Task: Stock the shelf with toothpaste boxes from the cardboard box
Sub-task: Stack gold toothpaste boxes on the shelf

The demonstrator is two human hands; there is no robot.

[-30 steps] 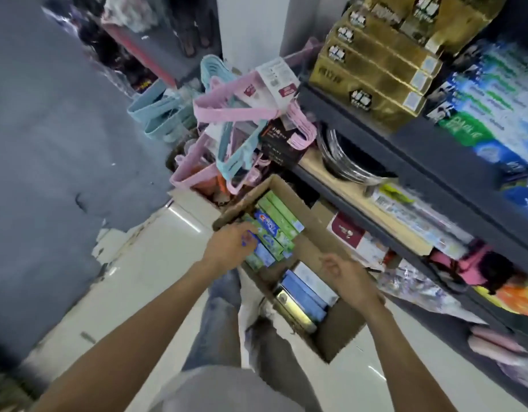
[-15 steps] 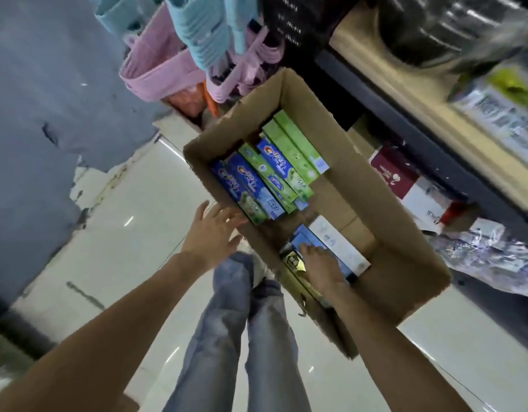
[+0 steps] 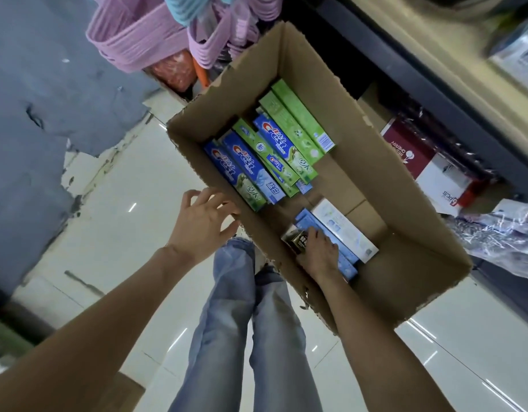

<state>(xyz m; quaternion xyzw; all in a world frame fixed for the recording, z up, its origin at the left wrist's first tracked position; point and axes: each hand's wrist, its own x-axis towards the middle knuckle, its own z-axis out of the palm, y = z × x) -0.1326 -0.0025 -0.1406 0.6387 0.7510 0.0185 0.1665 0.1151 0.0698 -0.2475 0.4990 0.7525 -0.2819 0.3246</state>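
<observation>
A person's right hand (image 3: 320,251) grips a blue toothpaste box (image 3: 331,248) inside the cardboard box (image 3: 405,203) on the tiled floor (image 3: 108,218); the left hand (image 3: 201,223) hovers released at the rim. Roughly a dozen boxes appear left to stock on the shelf (image 3: 420,60) alongside

Head-worn view, steeply downward, close over cardboard box (image 3: 405,221) on floor (image 3: 123,233)

Pink hangers (image 3: 131,43) hang above a pale tiled floor (image 3: 114,233) — a maroon carton (image 3: 405,150), perhaps packaged goods, sits right.
</observation>
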